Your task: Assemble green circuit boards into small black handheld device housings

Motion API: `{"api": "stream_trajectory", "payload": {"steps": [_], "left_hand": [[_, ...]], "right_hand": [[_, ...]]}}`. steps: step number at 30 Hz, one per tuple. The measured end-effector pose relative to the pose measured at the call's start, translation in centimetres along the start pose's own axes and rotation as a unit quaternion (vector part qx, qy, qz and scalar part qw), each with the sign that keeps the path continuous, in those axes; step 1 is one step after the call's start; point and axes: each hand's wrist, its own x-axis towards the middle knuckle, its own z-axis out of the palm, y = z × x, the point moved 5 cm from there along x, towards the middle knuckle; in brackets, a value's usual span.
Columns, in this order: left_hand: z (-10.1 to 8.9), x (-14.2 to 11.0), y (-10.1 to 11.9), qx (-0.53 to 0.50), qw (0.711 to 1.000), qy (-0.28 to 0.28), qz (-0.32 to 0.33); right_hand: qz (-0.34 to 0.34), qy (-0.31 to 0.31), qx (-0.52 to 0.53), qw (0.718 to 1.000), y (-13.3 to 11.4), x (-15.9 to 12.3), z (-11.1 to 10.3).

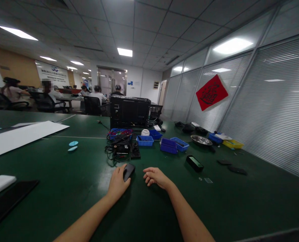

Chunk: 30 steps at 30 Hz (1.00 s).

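A dark, flat smartphone (129,172) is in the grip of my left hand (118,178), thumb along its near edge and fingers along its left side. Its surface shows dark, without lit content. To the right of it, apart from the phone, my right hand (156,177) hovers over the green table (149,208) with fingers loosely bent and spread, holding nothing. Just beyond the left hand lie a black boxy device (121,148) and a tangle of black cables (109,153).
Blue bins (144,141) and a dark computer case (130,112) stand farther back. At right are a black box with a green top (195,163), a metal bowl (201,140) and a yellow tray (233,144). White sheets (28,136) lie left. Several people sit behind.
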Motion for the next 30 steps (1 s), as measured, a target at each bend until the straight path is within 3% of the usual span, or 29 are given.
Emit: {"api": "stream_trajectory", "payload": {"steps": [4,10,20,24,30], "left_hand": [[-0.4,0.3,-0.4,-0.028,0.998,-0.026,-0.044],[-2.6,0.2,-1.4,-0.064,0.983,-0.071,-0.155],[-5.1,-0.4,-5.3,-0.037,0.965,-0.114,-0.232],[-5.8,-0.2,-6.0,-0.004,0.969,-0.114,-0.218],[-6.1,-0.3,-6.2,0.021,0.981,-0.042,-0.188]], "right_hand": [[0.002,0.002,0.004,1.000,-0.3,-0.2,0.1],[-0.001,0.002,0.001,1.000,-0.1,-0.1,0.1],[0.012,0.009,-0.001,1.000,0.0,0.1,0.0],[0.013,0.012,-0.008,1.000,-0.2,0.0,0.1],[0.016,0.014,-0.018,1.000,-0.2,0.1,0.0]]}}
